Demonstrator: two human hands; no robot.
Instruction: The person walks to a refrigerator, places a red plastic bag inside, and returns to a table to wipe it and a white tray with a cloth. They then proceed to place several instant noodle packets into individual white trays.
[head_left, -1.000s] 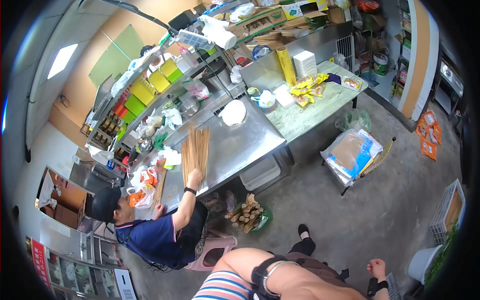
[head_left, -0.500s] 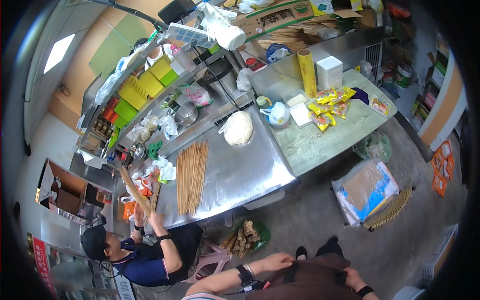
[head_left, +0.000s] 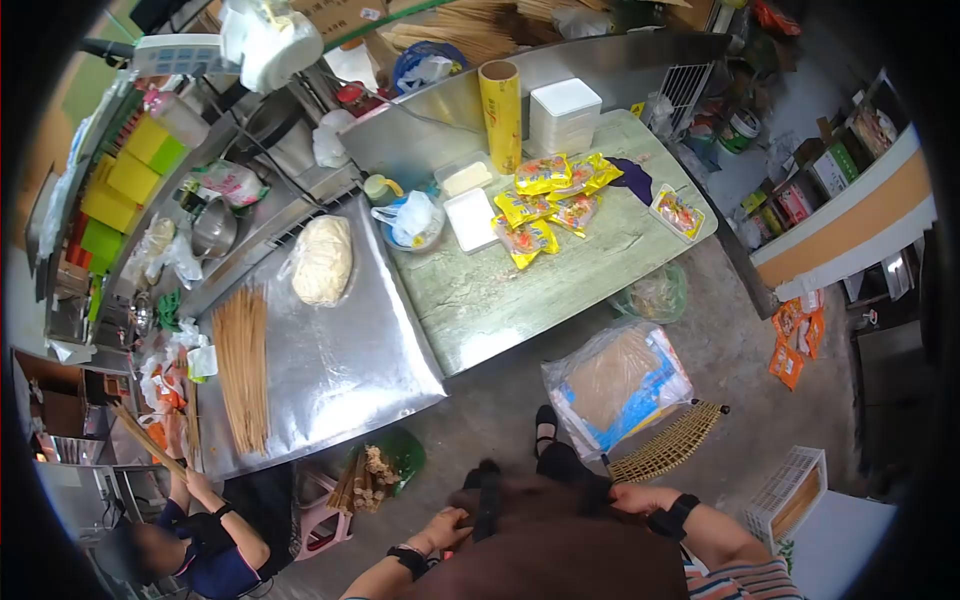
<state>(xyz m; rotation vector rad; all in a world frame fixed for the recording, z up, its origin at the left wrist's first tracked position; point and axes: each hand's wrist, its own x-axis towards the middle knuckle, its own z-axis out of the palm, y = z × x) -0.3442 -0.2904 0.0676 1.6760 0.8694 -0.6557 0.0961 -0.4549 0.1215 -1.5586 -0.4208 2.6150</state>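
Note:
My left hand (head_left: pixel 443 530) is beside the left edge of my brown apron (head_left: pixel 560 540), its fingers curled; what is in them, if anything, is hidden. At the apron's right side my right hand (head_left: pixel 642 498) has its fingers closed on the cloth edge. Both wrists wear dark bands. Ahead stands a steel worktop (head_left: pixel 345 370) with a row of thin wooden sticks (head_left: pixel 242 370) and a large pale dough-like lump (head_left: pixel 322 260) in clear plastic. Adjoining it is a greenish table (head_left: pixel 480 310) with several yellow packets (head_left: pixel 548 205), white trays (head_left: pixel 470 220) and a yellow roll (head_left: pixel 500 117).
A seated co-worker (head_left: pixel 215 540) holds a bundle of sticks (head_left: pixel 145 440) at the left. A plastic-wrapped pack (head_left: pixel 615 385) rests by a woven seat-like piece (head_left: pixel 665 445). On the floor are a stick bundle (head_left: pixel 365 480), orange packets (head_left: pixel 797 335) and a white crate (head_left: pixel 785 500).
My view has turned right and come nearer the tables. My left hand has moved from in front of the apron to its left edge. My right hand stays at the apron's right side.

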